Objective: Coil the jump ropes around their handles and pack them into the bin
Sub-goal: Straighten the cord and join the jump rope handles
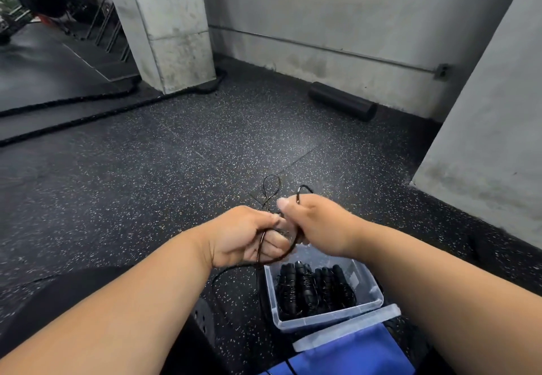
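Both hands meet above the floor at mid-frame, working one thin black jump rope (271, 190). My left hand (249, 237) pinches the cord, which loops down under its palm. My right hand (316, 222) grips the rope's handles, mostly hidden in the fist, with a short cord end sticking up past the knuckles. A loop of cord stands up beyond the hands. Below them sits a clear plastic bin (372, 301) holding several coiled black jump ropes (311, 289). More cord trails on the floor left of the bin.
The bin's clear lid (346, 330) lies against its near side, over a blue cloth (352, 357). A black foam roller (341, 100) lies by the far wall. Thick battle ropes (88, 116) run round a concrete pillar (167, 22). A second pillar (492, 128) stands right.
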`<act>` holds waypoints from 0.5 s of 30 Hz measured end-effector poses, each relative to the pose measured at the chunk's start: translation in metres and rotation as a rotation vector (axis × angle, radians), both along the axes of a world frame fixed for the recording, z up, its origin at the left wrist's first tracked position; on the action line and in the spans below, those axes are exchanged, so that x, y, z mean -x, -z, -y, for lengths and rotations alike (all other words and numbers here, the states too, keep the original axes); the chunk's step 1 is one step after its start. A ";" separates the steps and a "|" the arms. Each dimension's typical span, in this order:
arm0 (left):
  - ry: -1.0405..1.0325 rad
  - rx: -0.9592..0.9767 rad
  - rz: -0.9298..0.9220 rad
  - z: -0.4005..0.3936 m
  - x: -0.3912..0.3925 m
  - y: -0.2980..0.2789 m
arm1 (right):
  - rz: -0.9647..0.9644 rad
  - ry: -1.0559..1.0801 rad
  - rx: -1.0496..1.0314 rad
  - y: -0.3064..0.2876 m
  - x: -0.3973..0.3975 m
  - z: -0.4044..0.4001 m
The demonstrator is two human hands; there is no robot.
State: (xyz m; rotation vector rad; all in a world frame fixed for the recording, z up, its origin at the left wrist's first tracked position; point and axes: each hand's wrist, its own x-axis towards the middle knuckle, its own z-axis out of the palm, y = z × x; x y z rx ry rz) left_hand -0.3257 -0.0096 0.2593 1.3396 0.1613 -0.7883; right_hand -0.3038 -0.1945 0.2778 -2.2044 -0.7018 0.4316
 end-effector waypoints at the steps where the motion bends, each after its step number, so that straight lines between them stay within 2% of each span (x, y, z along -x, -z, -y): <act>1: -0.022 0.015 -0.002 0.002 -0.001 0.000 | 0.047 -0.081 0.074 -0.005 0.007 -0.005; 3: -0.104 -0.024 -0.003 0.010 -0.001 0.001 | 0.229 -0.235 0.314 -0.015 0.022 -0.015; 5: -0.134 0.008 -0.048 0.012 -0.003 0.001 | 0.390 -0.324 0.431 -0.019 0.036 -0.026; 7: -0.146 0.100 -0.113 0.013 -0.006 0.000 | 0.385 -0.300 0.527 -0.018 0.044 -0.031; 10: -0.259 0.179 -0.104 0.009 -0.014 0.001 | 0.393 -0.412 0.597 -0.006 0.050 -0.031; 12: -0.297 0.193 -0.046 0.005 -0.019 -0.002 | 0.227 -0.403 0.515 0.001 0.046 -0.023; 15: -0.277 0.166 0.053 -0.003 -0.020 -0.006 | -0.260 -0.174 0.032 0.012 0.028 -0.008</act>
